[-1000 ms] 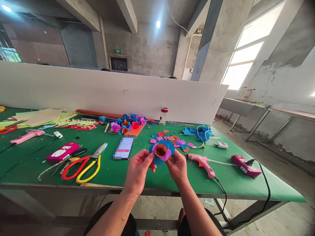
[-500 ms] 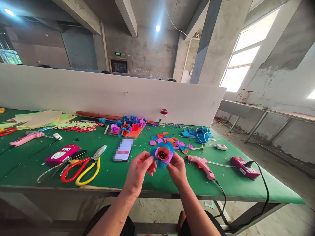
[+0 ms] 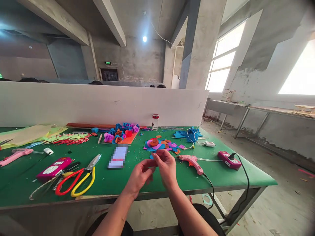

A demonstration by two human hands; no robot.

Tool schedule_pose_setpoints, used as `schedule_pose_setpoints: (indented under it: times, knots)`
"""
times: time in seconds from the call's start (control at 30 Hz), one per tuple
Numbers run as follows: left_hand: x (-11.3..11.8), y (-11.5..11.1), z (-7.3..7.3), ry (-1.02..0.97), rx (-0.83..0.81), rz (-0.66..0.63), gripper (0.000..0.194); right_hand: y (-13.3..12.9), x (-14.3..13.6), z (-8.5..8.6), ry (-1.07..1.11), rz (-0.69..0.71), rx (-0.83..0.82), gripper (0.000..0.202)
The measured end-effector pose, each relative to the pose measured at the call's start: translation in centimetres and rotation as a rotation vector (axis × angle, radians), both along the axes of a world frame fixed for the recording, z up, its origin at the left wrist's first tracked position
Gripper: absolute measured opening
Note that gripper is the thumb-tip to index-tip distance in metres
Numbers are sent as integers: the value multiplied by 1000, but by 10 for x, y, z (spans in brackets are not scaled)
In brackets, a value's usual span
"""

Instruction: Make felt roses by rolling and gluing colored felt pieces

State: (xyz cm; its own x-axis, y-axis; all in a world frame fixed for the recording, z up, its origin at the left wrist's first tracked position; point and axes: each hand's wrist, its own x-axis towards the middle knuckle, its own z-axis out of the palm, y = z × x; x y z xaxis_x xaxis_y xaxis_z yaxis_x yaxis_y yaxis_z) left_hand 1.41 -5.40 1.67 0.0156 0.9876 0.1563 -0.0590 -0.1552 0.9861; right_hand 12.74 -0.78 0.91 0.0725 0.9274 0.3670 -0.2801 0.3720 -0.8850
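Near the table's middle front, my right hand point(image 3: 166, 167) is closed in a pinch at a small blue paper petal point(image 3: 152, 156). Close beside it, my left hand point(image 3: 139, 177) has loosely bent, slightly blurred fingers that stand apart, with nothing visible held in them. Just beyond the hands, a paper flower point(image 3: 154, 143) with an orange-brown centre and purple and blue outer petals lies beside loose coloured petals point(image 3: 174, 145). To the right of my right hand, a pink glue gun point(image 3: 194, 162) rests on the green table point(image 3: 110, 183).
Scissors point(image 3: 85, 177), a magenta power box point(image 3: 55, 168) and a phone point(image 3: 118, 157) lie left. Behind are finished flowers point(image 3: 118, 132) and a jar point(image 3: 155, 122). Another power box point(image 3: 229, 160) sits right, its black cord hanging over the edge. A white board point(image 3: 98, 105) stands behind.
The flower has left my hands and lies by the loose petals. My right hand has gone to a small blue petal. The camera view has turned right.
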Motion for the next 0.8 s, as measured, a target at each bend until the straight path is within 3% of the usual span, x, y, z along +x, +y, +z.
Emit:
schedule_pose_setpoints:
  times: [0.1,0.23,0.33,0.47,0.67,0.8]
  knots:
    - [12,-14,1,-74,72,112,38,-17,-6,9,64,30,-24,31]
    - [10,-36,3,-147,113,251,41,-46,-2,19,65,115,29,39]
    - [4,-58,7,-246,74,266,42,-66,12,24,46,153,36,51]
    - [0,-81,12,-338,33,232,44,-85,31,28,79,203,-70,42]
    - [5,-79,24,-341,31,160,46,-101,46,41,111,362,-176,57]
    - [5,-72,35,-250,88,184,46,-102,44,42,74,384,-179,57]
